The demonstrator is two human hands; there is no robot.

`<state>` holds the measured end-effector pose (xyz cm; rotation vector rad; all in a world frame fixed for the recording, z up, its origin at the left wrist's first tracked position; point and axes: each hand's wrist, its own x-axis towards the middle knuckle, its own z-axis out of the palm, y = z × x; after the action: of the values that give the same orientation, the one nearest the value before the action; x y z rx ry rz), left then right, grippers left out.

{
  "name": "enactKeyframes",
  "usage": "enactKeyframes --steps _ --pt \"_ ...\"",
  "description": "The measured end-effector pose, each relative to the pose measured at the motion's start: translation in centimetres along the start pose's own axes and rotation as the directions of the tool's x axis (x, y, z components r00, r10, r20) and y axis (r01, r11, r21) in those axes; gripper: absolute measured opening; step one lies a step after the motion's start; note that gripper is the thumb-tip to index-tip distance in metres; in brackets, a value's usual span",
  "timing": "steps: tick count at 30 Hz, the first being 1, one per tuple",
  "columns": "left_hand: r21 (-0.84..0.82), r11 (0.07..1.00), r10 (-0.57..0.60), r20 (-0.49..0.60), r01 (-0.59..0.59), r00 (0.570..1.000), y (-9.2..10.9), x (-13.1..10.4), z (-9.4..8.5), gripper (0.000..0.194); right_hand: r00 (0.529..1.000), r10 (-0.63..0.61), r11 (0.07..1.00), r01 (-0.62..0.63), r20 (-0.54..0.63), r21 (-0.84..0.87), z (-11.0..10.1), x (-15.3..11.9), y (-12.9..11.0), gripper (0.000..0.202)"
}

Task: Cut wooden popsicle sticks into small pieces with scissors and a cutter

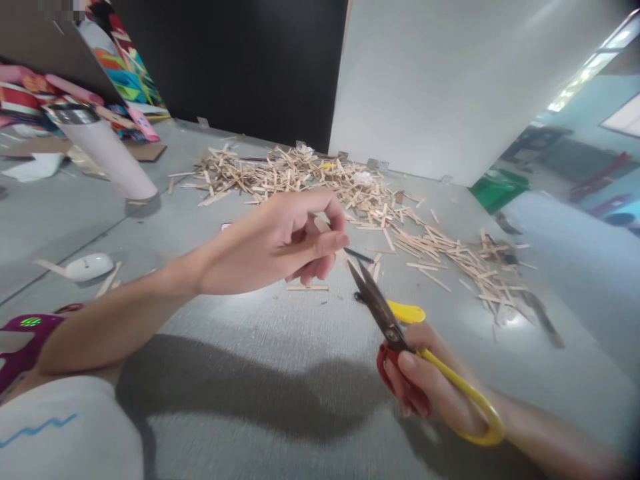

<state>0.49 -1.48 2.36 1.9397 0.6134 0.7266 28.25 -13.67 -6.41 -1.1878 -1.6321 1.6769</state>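
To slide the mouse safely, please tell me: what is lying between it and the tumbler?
Between the mouse and the tumbler, the head view shows bare grey tabletop with a dark seam.

So the grey table (240,373) has a messy heap of thin wooden sticks (280,175) along the back, trailing off right. There's also a white mouse (90,267), a pale tumbler (107,150) standing on the left, plus a yellow-handled tool (406,312) lying near the middle.
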Motion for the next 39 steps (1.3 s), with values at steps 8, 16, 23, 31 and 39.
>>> enactKeyframes --steps 8,16,23,31,39 --pt "0.046 0.998 0.032 -0.024 -0.031 0.999 -0.3 0.0 0.2 0.020 0.998 0.062 0.996 -0.062 0.006 -0.064 0.1 -0.1 -0.4 0.076" --pt "0.067 0.998 -0.012 0.007 0.011 1.000 -0.7 0.0 0.4 0.023 0.996 0.079 0.991 -0.082 -0.028 -0.106 0.2 -0.3 -0.3 0.065" --pt "0.088 0.995 -0.046 0.033 0.043 0.998 -0.8 0.2 0.5 0.027 0.996 0.092 0.983 -0.088 0.019 -0.162 0.4 0.0 -0.6 0.066" --pt "0.149 0.988 -0.056 0.044 0.049 0.997 -0.7 0.3 0.7 0.031 0.993 0.117 0.981 -0.116 0.000 -0.155 0.6 -0.1 -0.2 0.069" --pt "0.229 0.973 -0.052 0.093 0.030 0.994 -0.6 0.4 0.4 0.038 0.993 0.115 0.982 -0.112 0.012 -0.153 0.7 0.2 -0.1 0.067"
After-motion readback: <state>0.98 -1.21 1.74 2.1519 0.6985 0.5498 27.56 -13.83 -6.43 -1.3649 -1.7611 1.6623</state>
